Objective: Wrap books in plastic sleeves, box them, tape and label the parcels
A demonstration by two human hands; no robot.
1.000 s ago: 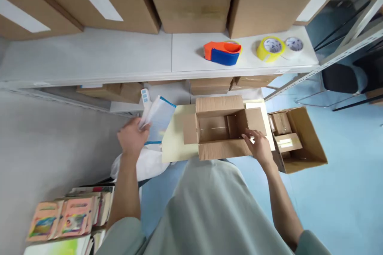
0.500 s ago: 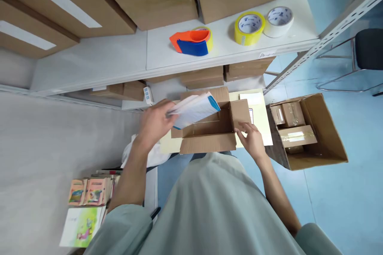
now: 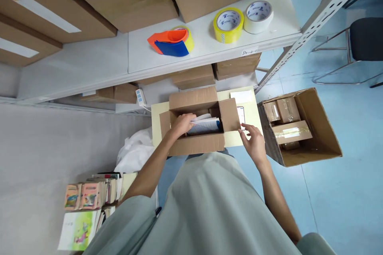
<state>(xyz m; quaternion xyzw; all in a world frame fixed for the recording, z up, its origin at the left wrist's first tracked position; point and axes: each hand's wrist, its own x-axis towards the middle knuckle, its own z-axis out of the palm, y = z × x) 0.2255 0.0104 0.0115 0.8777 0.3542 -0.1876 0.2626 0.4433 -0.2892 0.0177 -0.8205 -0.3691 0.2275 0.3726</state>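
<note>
An open cardboard box (image 3: 197, 144) stands on a pale yellow board in front of me, flaps folded outward. My left hand (image 3: 182, 124) reaches into it, closed on the left end of a white book (image 3: 206, 126) with blue edging. The book is lowered between the box walls, and its underside is hidden. My right hand (image 3: 253, 140) is beside the box's right flap, thumb and fingers apart. Its fingertips are near a phone (image 3: 241, 116) lying partly behind that flap. Whether they touch the flap corner I cannot tell.
A larger carton (image 3: 324, 127) at right holds several small taped boxes. On the shelf (image 3: 209, 53) are a tape dispenser (image 3: 172, 42), yellow tape (image 3: 228, 26) and white tape (image 3: 259, 18), with big cartons behind. Stacked books (image 3: 89, 197) and a white bag (image 3: 134, 151) are at left.
My left hand has brought the book down from above the box to inside it. My right hand has come away from the right flap, toward the phone. The view has shifted.
</note>
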